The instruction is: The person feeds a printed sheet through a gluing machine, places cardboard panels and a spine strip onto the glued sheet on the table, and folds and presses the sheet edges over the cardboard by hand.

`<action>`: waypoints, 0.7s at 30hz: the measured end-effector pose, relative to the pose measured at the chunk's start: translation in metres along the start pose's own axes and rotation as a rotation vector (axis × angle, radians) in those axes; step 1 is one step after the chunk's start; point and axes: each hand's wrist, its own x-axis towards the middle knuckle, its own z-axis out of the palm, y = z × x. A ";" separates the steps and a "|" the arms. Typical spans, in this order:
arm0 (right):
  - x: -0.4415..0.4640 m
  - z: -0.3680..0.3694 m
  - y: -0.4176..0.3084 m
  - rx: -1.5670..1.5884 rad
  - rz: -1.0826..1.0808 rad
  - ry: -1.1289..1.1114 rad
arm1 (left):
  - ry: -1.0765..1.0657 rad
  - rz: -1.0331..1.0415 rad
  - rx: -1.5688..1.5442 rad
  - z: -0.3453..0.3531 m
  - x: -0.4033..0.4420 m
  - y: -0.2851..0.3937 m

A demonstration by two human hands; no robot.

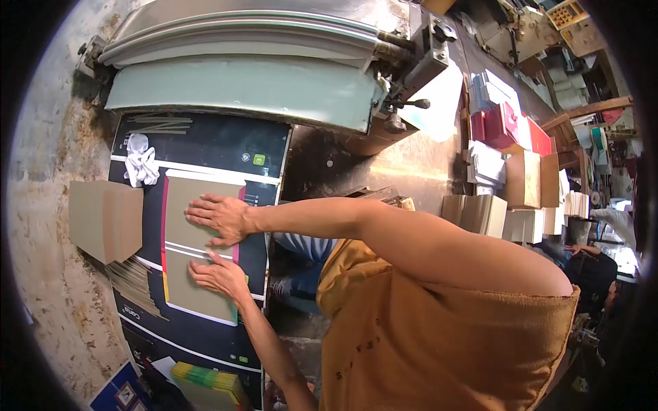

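Note:
My right hand (223,218) lies flat, fingers spread, on a grey-brown board (185,198). Just below it in the view, my left hand (223,275) rests palm down with its fingers apart on a second grey-brown board (188,291). Neither hand grasps anything. Both boards lie on a sheet with white, magenta, yellow and green edges. Narrow pale strips (199,250) run between the boards. Under the sheet is a dark printed work surface (219,144). A crumpled white cloth (141,161) sits beside the sheet's upper left corner.
A stack of boards (103,219) stands left of the sheet, with thin strips (137,288) below it. A long roller machine (240,79) spans the top. Yellow-green bundles (205,380) lie at the bottom. Boxes (524,179) and a person (593,274) are at the right.

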 end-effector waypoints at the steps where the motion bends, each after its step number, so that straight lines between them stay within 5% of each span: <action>1: 0.000 0.000 0.000 0.003 0.002 0.005 | 0.090 0.056 -0.041 0.003 0.002 0.000; 11: -0.003 -0.001 0.000 0.002 0.083 -0.028 | -0.316 0.209 0.166 -0.030 -0.027 -0.068; 13: 0.008 -0.005 -0.003 0.184 0.105 -0.059 | -0.157 0.216 0.054 -0.012 -0.027 -0.081; 14: 0.014 -0.005 -0.009 0.019 0.143 -0.144 | -0.358 0.288 0.320 -0.019 -0.017 -0.073; 15: 0.027 -0.006 -0.007 0.025 0.119 -0.217 | -0.230 0.104 0.155 -0.020 -0.015 -0.064; 16: 0.040 -0.005 -0.010 0.001 0.068 -0.153 | -0.340 -0.067 0.067 -0.029 -0.009 -0.063; 17: 0.054 -0.003 -0.002 0.056 -0.007 -0.129 | -0.083 0.022 0.001 -0.024 -0.012 -0.063; 19: 0.084 0.017 0.005 -0.182 -0.140 0.042 | -0.090 -0.143 -0.102 -0.035 -0.006 -0.055; 21: 0.120 0.013 0.008 -0.035 -0.187 -0.163 | 0.094 -0.409 -0.566 -0.017 -0.016 -0.077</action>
